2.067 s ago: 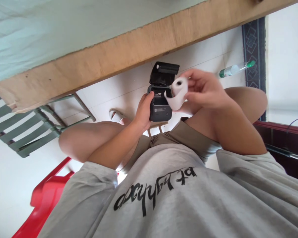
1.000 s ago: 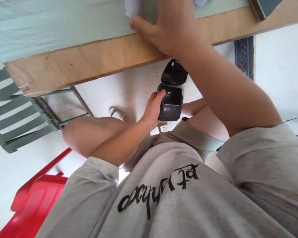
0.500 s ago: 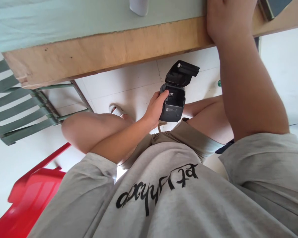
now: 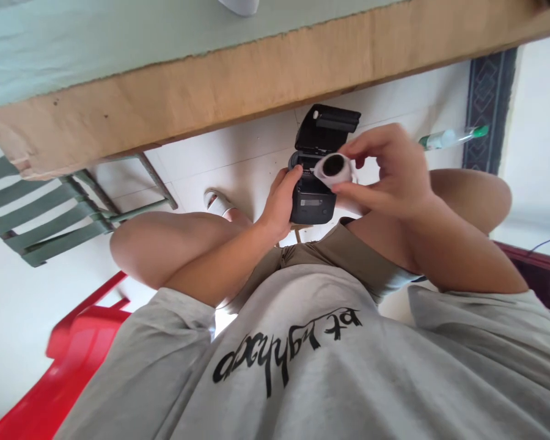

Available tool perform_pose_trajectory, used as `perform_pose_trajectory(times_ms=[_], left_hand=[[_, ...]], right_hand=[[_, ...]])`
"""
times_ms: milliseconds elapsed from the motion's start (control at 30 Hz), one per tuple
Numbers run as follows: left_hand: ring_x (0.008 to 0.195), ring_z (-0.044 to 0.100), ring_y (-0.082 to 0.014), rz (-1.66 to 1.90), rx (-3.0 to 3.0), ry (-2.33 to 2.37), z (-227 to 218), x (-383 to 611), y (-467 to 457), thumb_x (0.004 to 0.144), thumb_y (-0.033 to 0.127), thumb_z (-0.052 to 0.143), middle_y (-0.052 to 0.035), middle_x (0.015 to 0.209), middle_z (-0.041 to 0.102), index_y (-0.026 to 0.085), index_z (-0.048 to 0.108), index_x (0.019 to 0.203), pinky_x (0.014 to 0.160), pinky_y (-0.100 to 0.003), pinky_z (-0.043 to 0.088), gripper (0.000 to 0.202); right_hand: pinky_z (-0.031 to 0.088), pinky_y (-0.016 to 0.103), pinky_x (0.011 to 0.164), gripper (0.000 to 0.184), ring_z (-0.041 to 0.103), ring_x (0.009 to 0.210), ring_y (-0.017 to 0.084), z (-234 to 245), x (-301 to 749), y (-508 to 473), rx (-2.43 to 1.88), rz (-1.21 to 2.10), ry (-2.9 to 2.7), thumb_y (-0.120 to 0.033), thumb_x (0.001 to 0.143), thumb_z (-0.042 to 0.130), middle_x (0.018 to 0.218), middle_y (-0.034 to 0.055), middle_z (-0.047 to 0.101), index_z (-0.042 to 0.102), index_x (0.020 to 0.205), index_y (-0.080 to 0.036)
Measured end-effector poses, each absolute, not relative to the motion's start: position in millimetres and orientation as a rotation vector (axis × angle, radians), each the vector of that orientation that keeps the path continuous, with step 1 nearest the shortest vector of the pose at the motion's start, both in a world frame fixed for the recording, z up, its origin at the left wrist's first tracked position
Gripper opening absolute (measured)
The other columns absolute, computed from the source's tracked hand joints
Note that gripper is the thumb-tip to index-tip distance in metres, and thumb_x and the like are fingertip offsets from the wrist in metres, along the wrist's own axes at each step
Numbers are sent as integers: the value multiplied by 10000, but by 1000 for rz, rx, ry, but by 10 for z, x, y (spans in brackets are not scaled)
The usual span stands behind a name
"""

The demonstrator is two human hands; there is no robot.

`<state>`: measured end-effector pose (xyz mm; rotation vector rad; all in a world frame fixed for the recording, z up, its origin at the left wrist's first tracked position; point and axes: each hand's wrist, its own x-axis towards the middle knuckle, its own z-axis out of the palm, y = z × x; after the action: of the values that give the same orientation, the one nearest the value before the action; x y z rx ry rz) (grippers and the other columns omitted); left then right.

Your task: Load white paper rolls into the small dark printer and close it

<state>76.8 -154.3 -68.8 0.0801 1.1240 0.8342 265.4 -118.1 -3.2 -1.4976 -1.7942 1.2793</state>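
A small black label printer [image 4: 312, 209] is gripped in my left hand [image 4: 279, 205], whose thumb lies on the rim of the paper compartment. Its hinged lid [image 4: 324, 125] stands open on the far side. Between the thumb and fingers of my right hand [image 4: 392, 174] is a white paper roll [image 4: 333, 164] with a dark round core facing up. The roll is over the right part of the open compartment and covers some of it. Whether it touches the printer inside cannot be made out.
Ahead runs the table's thick wooden edge [image 4: 233, 85], with a white object [image 4: 242, 5] on its pale green top. A plastic bottle [image 4: 449, 139] lies on the floor to the right. Green slatted furniture [image 4: 41, 214] and a red chair [image 4: 77, 348] stand at the left.
My right hand has come down from the tabletop and now holds the paper roll at the printer. My left hand still holds the printer, lid open.
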Motion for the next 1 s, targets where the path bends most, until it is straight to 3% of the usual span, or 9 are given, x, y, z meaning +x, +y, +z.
perform_pose_trajectory(times_ms=[100, 200, 300, 500, 633, 767, 900, 1000], left_hand=[[791, 685, -157, 897, 77, 1155, -711, 764, -1513, 922, 540, 756, 4, 838, 675, 225, 634, 928, 749, -288, 575, 338], [803, 694, -169, 929, 91, 1141, -696, 769, -1486, 948, 486, 716, 11, 812, 658, 231, 629, 925, 801, -307, 591, 271], [783, 681, -168, 910, 118, 1120, -669, 791, -1479, 981, 443, 653, 13, 782, 633, 229, 630, 928, 797, -316, 592, 221], [800, 662, -157, 923, 171, 1115, -671, 812, -1483, 977, 401, 669, -1, 779, 636, 221, 626, 862, 731, -281, 553, 218], [849, 690, -169, 904, 224, 1111, -676, 768, -1496, 927, 397, 721, -1, 856, 697, 227, 639, 928, 765, -288, 563, 189], [953, 714, -195, 821, 389, 1170, -673, 714, -1535, 718, 313, 886, 8, 967, 718, 250, 634, 1075, 858, -307, 558, 442], [1104, 704, -257, 767, 444, 1136, -682, 683, -1559, 632, 363, 931, -24, 1085, 702, 249, 591, 1142, 992, -399, 562, 623], [1158, 682, -283, 716, 490, 1098, -735, 669, -1557, 562, 423, 966, -39, 1135, 686, 250, 560, 1175, 1054, -462, 555, 755]], right_hand=[[544, 468, 1091, 396, 707, 1210, 240, -123, 2485, -1177, -1657, 959, -2341, -530, 976, 597, 1316, 110, 751, 703, 1200, -222], [496, 476, 1159, 365, 674, 1319, 270, -151, 2410, -1100, -1790, 860, -2503, -431, 1027, 512, 1458, 87, 702, 696, 1264, -223], [476, 457, 1159, 372, 652, 1327, 269, -168, 2415, -1065, -1835, 838, -2541, -423, 1052, 457, 1480, 67, 695, 710, 1241, -226], [454, 421, 1107, 457, 646, 1216, 233, -196, 2476, -1093, -1769, 887, -2540, -507, 1074, 390, 1300, 74, 752, 751, 1099, -228], [438, 344, 968, 470, 644, 1019, 169, -178, 2538, -1159, -1384, 1009, -2656, -532, 1068, 409, 1056, 69, 765, 759, 993, -227], [418, 318, 921, 486, 622, 916, 133, -112, 2612, -1206, -1104, 1196, -2632, -603, 1038, 481, 941, 43, 754, 734, 914, -207], [442, 311, 854, 444, 519, 785, 112, -19, 2686, -1162, -1689, 951, -2163, -535, 1045, 432, 802, 61, 639, 552, 796, -187], [498, 325, 901, 396, 595, 939, 145, -45, 2723, -1109, -1910, 722, -1773, -578, 1004, 492, 999, 93, 674, 499, 880, -202]])
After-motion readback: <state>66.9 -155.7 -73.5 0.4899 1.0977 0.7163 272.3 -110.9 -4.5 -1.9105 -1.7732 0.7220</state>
